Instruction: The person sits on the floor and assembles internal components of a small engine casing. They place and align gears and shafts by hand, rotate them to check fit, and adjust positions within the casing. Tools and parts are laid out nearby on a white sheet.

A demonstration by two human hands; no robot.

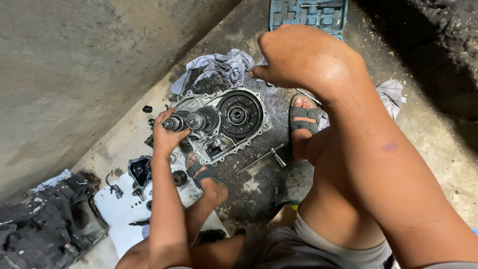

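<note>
An open gearbox half [209,144] lies on the concrete floor, with a large ring gear [240,114] and two upright gear shafts [198,120] in it. My left hand [165,133] is closed around the left gear shaft. My right hand [294,55] is raised close to the camera above the gearbox's far edge, with its fingers curled shut; whether it holds anything is hidden. My feet in grey sandals rest either side of the gearbox.
A grey rag [216,67] lies behind the gearbox. A blue socket-set case [308,15] sits at the top. A T-handle wrench [264,157] lies on the floor. Small parts rest on a white sheet [119,209]. A black housing [45,224] is bottom left, beside a concrete wall.
</note>
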